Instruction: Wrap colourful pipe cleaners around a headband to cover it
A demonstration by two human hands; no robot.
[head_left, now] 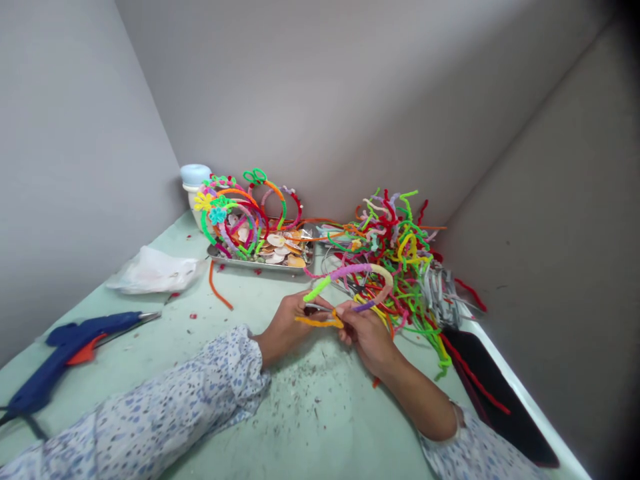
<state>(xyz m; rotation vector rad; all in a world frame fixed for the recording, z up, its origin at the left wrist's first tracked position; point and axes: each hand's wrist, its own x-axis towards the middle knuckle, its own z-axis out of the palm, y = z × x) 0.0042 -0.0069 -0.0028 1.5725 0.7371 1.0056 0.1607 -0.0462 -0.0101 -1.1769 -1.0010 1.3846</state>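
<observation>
Between my hands is a headband [353, 269] wrapped in fuzzy pipe cleaner, with green, lilac, cream and violet stretches along its curve. My left hand [286, 327] is closed around the headband near its green end, where a bare grey part shows. An orange pipe cleaner [315, 322] crosses in front of the left fingers, its free tip pointing left. My right hand [369, 339] pinches this orange strand near the violet end of the headband. The right fingertips partly hide the strand's bend, and whether they also grip the headband is unclear.
A metal tray [260, 265] holds finished headbands and pale discs. To its right lies a tangled heap of pipe cleaners [400, 267], beside grey bands [440, 293] and a black pad [500, 407]. A blue glue gun [65, 360] and plastic bag [155, 270] lie left.
</observation>
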